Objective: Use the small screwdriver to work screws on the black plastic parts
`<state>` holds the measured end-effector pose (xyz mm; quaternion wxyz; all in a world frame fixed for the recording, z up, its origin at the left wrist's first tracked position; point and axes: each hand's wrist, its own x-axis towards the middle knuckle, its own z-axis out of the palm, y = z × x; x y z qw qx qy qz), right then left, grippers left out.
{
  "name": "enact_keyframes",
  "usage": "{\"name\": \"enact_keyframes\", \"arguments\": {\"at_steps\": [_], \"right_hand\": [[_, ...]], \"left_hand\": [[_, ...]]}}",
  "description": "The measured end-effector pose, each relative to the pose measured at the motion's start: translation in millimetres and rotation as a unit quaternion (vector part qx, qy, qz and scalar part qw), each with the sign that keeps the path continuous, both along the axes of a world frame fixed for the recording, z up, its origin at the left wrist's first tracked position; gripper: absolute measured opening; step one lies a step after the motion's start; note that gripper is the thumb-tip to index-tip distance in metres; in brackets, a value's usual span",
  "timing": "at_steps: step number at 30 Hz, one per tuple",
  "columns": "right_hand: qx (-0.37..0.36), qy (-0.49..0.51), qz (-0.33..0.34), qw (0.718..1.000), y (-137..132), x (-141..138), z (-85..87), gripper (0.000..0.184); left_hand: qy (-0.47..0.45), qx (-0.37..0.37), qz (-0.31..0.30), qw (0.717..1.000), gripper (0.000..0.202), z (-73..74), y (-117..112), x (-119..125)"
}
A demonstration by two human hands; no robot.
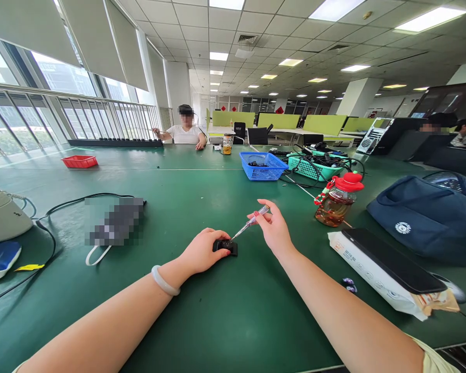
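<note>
Squarely at mid-frame, you are pinning a small black part (228, 247) to the green table (217, 321) and setting a screwdriver (250, 221) tip on its top.

Your left hand (204, 251), a pale bracelet (165, 281) on its wrist, is clamping the part from the left; your right hand (274, 228) is pinching the screwdriver's clear handle between fingertips, shaft slanting down-left. Toward the right, a red-lidded bottle (337, 202) and a navy bag (423, 217) are sitting well apart from your hands; a blue basket (263, 166) is lying behind them.
</note>
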<state>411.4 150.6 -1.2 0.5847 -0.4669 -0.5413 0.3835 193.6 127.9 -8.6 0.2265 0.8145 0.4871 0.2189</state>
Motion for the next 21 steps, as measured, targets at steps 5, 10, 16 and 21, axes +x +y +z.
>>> {"name": "enact_keyframes", "arguments": {"at_steps": [5, 10, 16, 21], "right_hand": [[0.003, -0.006, -0.008, 1.000, 2.3, 0.8, -3.1, 0.055], [0.011, -0.014, -0.013, 1.000, 3.0, 0.1, -4.7, 0.051], [0.014, -0.019, -0.018, 1.000, 2.3, -0.5, -5.0, 0.050], [0.041, -0.029, -0.026, 0.998, -3.9, -3.9, -3.5, 0.047]], "left_hand": [[0.001, 0.003, 0.000, 1.000, 0.030, -0.6, -0.1, 0.8], [0.001, 0.016, 0.016, 1.000, 0.035, -2.1, -0.1, 1.8], [0.004, 0.015, 0.019, 1.000, 0.030, -3.5, 1.2, 0.6], [0.000, 0.012, 0.017, 1.000, 0.030, -3.2, 1.5, 0.9]]}}
